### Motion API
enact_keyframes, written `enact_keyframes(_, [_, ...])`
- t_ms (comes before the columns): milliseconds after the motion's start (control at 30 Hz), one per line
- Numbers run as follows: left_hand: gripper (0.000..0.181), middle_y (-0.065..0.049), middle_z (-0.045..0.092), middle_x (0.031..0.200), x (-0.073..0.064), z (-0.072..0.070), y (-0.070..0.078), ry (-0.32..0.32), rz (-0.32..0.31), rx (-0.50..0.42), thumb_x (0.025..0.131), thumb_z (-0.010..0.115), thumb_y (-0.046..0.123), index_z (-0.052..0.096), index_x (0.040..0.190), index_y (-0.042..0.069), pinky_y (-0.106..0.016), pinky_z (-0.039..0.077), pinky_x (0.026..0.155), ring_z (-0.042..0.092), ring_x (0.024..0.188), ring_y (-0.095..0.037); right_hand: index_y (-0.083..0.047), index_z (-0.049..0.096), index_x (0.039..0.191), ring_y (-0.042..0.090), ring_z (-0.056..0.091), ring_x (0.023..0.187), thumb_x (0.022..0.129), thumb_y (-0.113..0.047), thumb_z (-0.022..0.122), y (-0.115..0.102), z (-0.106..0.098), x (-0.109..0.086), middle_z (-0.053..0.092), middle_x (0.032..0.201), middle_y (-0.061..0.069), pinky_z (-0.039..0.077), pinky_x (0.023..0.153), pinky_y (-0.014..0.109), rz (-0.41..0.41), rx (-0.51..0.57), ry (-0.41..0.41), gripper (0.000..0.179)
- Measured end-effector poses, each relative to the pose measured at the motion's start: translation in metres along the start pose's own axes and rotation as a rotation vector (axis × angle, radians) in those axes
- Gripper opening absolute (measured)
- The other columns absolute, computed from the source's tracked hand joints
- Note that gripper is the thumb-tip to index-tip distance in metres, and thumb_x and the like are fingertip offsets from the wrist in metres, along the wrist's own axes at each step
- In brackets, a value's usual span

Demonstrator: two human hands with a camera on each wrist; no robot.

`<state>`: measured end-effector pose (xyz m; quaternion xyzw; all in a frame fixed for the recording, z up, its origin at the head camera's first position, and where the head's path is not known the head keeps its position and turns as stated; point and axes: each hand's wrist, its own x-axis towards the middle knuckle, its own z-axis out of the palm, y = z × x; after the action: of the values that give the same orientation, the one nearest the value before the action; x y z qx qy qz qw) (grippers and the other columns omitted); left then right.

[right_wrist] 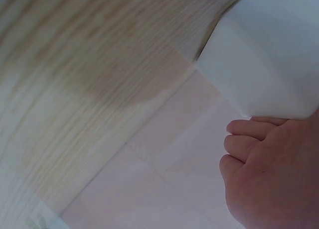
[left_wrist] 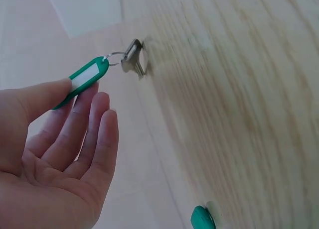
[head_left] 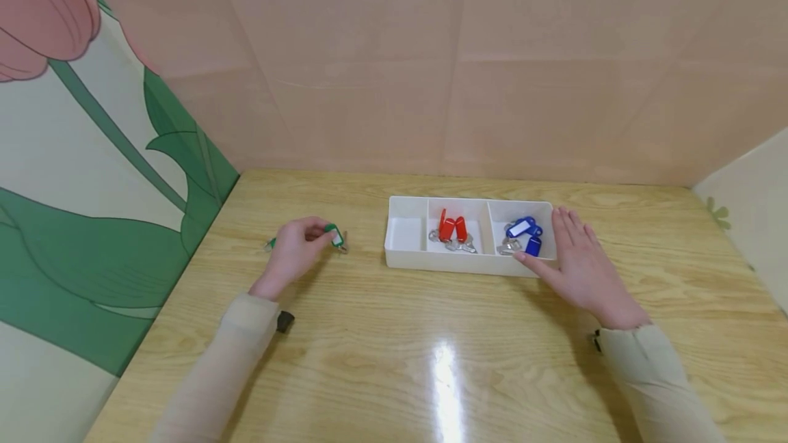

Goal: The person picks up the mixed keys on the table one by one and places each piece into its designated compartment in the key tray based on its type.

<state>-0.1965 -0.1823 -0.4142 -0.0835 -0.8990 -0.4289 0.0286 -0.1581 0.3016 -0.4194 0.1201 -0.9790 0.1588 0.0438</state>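
My left hand (head_left: 294, 251) pinches a green key tag (left_wrist: 85, 78) by its end between thumb and fingers. The tag has a white label, and a metal key (left_wrist: 132, 57) hangs from its ring close over the wooden table. Behind that hand, another green key tag (left_wrist: 202, 218) lies on the tabletop, partly hidden in the head view. With straight fingers my right hand (head_left: 581, 269) rests against the right end of a white three-compartment box (head_left: 449, 264), its thumb over the front rim. Red key tags (head_left: 454, 227) lie in the middle compartment, blue key tags (head_left: 522, 227) in the right one.
The left compartment (head_left: 408, 232) of the box shows only its white floor. A pink wall (head_left: 345, 115) stands behind the wooden table (head_left: 369, 347), and a flower-patterned panel (head_left: 92, 224) closes off its left side. A pale panel (head_left: 754, 210) borders the right.
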Motion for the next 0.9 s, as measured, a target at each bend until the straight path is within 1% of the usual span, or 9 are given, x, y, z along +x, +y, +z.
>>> enact_keyframes(233, [0.019, -0.008, 0.072, 0.098, 0.0009, -0.0009, 0.0012, 0.016, 0.012, 0.003, 0.099, 0.07, 0.015, 0.071, 0.113, 0.002, -0.04, 0.058, 0.08, 0.069, 0.09, -0.023, 0.007, 0.004, 0.159, 0.042, -0.006, 0.152, 0.096, -0.064, 0.056, 0.0001, 0.0006, -0.0002, 0.006, 0.163, 0.032, -0.007, 0.121, 0.053, 0.009, -0.004, 0.001, 0.108])
enact_keyframes(533, [0.022, -0.009, 0.072, 0.099, 0.0032, -0.0024, 0.005, 0.04, 0.004, -0.005, 0.099, 0.071, 0.016, 0.071, 0.115, 0.002, -0.039, 0.057, 0.081, 0.067, 0.09, -0.023, 0.006, 0.004, 0.159, 0.043, -0.004, 0.151, 0.097, -0.063, 0.056, 0.0001, 0.0007, -0.0001, 0.003, 0.164, 0.03, -0.007, 0.121, 0.052, 0.006, -0.002, 0.002, 0.107])
enact_keyframes(633, [0.021, -0.01, 0.071, 0.1, 0.0039, -0.0022, 0.0047, 0.044, 0.012, -0.016, 0.099, 0.071, 0.015, 0.071, 0.115, 0.002, -0.039, 0.057, 0.082, 0.067, 0.091, -0.024, 0.007, 0.004, 0.159, 0.045, -0.002, 0.151, 0.097, -0.063, 0.056, 0.0005, 0.001, 0.0002, 0.004, 0.164, 0.031, -0.007, 0.121, 0.052, 0.003, -0.008, 0.005, 0.107])
enact_keyframes(800, [0.023, -0.01, 0.07, 0.103, 0.0041, -0.0015, 0.0065, 0.045, -0.01, -0.044, 0.099, 0.071, 0.017, 0.071, 0.117, 0.004, -0.04, 0.057, 0.081, 0.066, 0.092, -0.025, 0.007, 0.004, 0.159, 0.045, -0.001, 0.151, 0.097, -0.063, 0.056, -0.0004, 0.0007, 0.0, 0.004, 0.164, 0.03, -0.007, 0.121, 0.052, 0.004, -0.01, 0.004, 0.107])
enact_keyframes(900, [0.023, -0.009, 0.07, 0.103, 0.0053, -0.0006, 0.0081, 0.06, -0.015, -0.068, 0.098, 0.072, 0.017, 0.071, 0.117, 0.005, -0.039, 0.057, 0.079, 0.066, 0.092, -0.024, 0.007, 0.004, 0.159, 0.044, -0.003, 0.151, 0.097, -0.063, 0.056, -0.0014, 0.0, -0.0005, 0.003, 0.164, 0.03, -0.007, 0.121, 0.052, 0.005, -0.006, 0.002, 0.107])
